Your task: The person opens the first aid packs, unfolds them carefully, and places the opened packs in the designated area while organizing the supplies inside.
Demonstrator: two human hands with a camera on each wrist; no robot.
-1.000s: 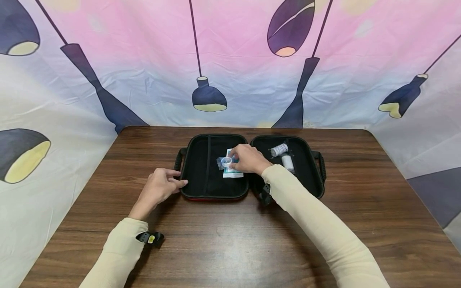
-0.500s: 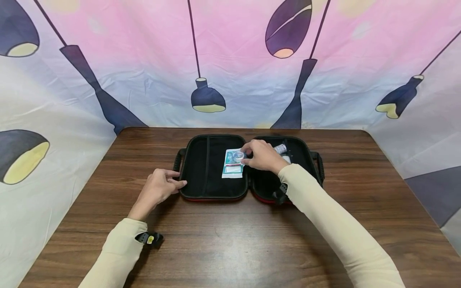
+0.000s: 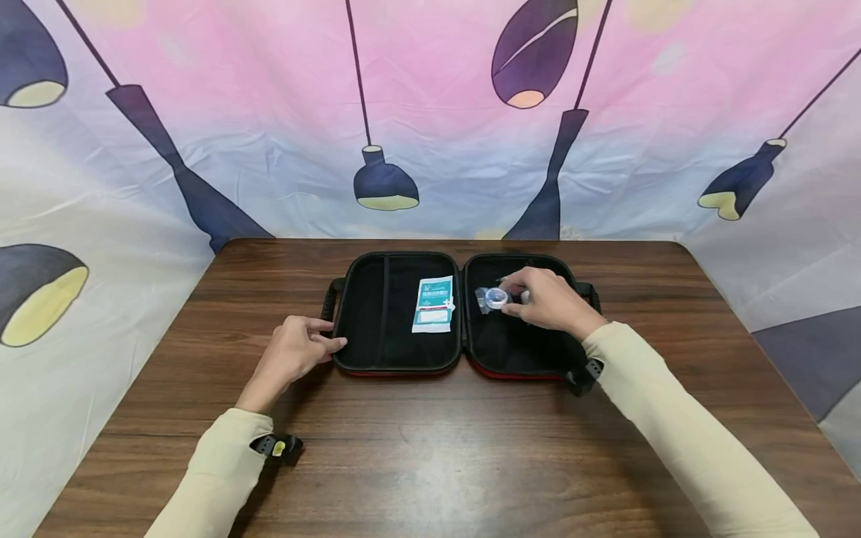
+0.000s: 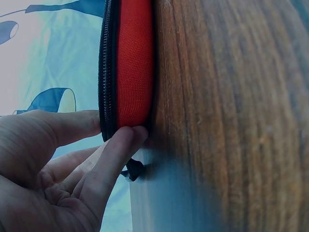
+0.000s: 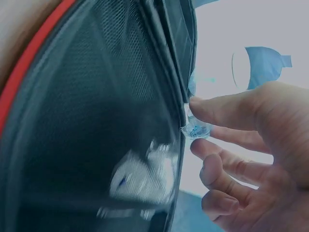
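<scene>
A zippered case [image 3: 400, 351], black inside and red outside, lies unfolded on the table. At its left corner my left hand [image 3: 296, 351] pinches the edge; in the left wrist view the fingers [image 4: 113, 150] meet the red side and zipper. My right hand [image 3: 548, 299] pinches a small roll of tape [image 3: 496, 299] in clear wrapping over the right half. In the right wrist view that wrapped roll [image 5: 197, 130] is between thumb and fingers. White wrapped rolls [image 5: 140, 181] lie in the right half, mostly hidden by the hand in the head view.
A teal and white packet [image 3: 433, 304] lies flat in the left half, beside the hinge. Carrying handles [image 3: 331, 299] stick out from the case's outer sides. The brown wooden table [image 3: 430, 456] runs back to a patterned cloth [image 3: 282, 172] hanging behind it.
My right hand has carried the wrapped tape roll from above the packet in the left half to the right half, uncovering the packet. The left hand stays at the case's corner.
</scene>
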